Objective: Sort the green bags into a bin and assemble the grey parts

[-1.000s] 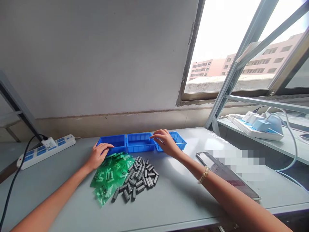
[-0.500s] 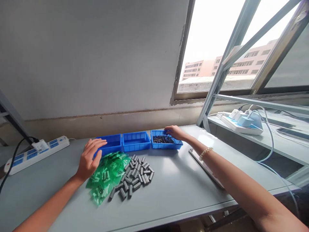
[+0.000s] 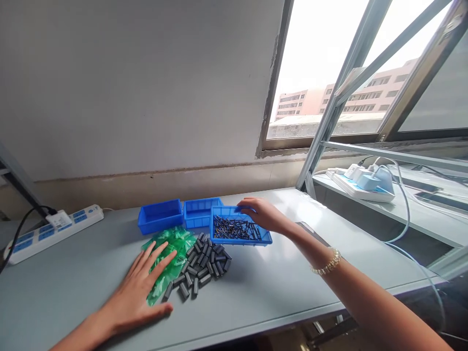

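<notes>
one blue bin of pins point(image 3: 237, 230) sits gripped at its far rim by right-hand fingers point(image 3: 245, 204).

Three bins point(image 3: 197, 214) behind parts pile point(image 3: 203, 267), bags point(image 3: 168, 257) left, power strip point(image 3: 51, 226) far left

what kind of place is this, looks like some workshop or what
Probably a small assembly or sorting bench by a window. A grey table holds blue bins, one full of dark pins, beside a heap of grey parts and green bags. A power strip lies along the wall.
</notes>
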The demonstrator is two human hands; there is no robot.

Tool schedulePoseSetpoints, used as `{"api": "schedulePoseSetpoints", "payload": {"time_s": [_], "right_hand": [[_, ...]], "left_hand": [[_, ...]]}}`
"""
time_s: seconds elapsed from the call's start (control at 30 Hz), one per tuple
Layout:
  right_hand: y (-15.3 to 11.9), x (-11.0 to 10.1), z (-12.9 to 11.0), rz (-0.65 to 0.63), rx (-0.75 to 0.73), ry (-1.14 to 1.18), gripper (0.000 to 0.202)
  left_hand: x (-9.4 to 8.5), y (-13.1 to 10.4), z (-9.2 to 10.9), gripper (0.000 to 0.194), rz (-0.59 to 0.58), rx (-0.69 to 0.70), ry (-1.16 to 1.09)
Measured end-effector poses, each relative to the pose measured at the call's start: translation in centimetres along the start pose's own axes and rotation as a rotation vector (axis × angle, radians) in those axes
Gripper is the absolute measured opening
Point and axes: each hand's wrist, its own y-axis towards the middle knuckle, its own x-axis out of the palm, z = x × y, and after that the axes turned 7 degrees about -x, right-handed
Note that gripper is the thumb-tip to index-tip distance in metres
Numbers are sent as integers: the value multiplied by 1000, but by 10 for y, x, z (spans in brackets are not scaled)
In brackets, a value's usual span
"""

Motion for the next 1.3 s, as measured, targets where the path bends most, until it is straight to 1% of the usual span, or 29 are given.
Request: {"api": "schedulePoseSetpoints", "payload": {"time_s": [0.07,0.17,0.23,0.3,0.37,0.4,0.47,0.5,0.57,0.6,0.63,0.67,0.7,0.77,0.87,0.93,1.07,1.3], "right_hand": [[0,9,-9,49,-38,-1,20],[-2,19,-17,138,-90,-3,20],[-3,25,-21,205,-127,2,20],[-4,30,-25,273,-168,4,22],[-5,34,-29,335,-203,-3,24],[-5,36,-31,363,-218,-12,25],[-6,39,-34,408,-242,-36,29],[-6,40,-35,425,-253,-50,31],[-7,42,-35,450,-272,-76,34],[-7,43,-35,460,-281,-87,36],[-8,44,-35,470,-290,-96,37],[-8,45,-34,480,-299,-103,38],[-8,47,-34,489,-308,-109,39],[-9,50,-34,510,-326,-118,40],[-9,56,-34,543,-351,-129,42],[-10,60,-34,560,-365,-139,40],[-10,64,-35,575,-389,-157,35],[-12,69,-37,612,-447,-160,35]], "left_hand": [[5,1,6,81,43,-25,-7],[10,5,11,75,81,-17,-6],[9,8,13,72,99,3,14],[5,11,18,72,148,16,58],[-3,14,28,69,237,38,103],[-6,16,36,65,289,60,110],[-8,18,58,54,327,193,38],[-5,20,71,52,287,291,-25],[4,25,98,52,123,511,-104],[10,28,110,55,42,599,-122],[15,32,122,51,-37,630,-125],[20,37,133,45,-127,632,-123],[22,42,141,44,-172,631,-141],[23,51,152,49,-238,616,-214],[18,63,156,71,-290,550,-319],[15,67,155,79,-304,517,-355],[14,71,153,80,-315,501,-390],[23,74,153,81,-294,475,-371]]}}
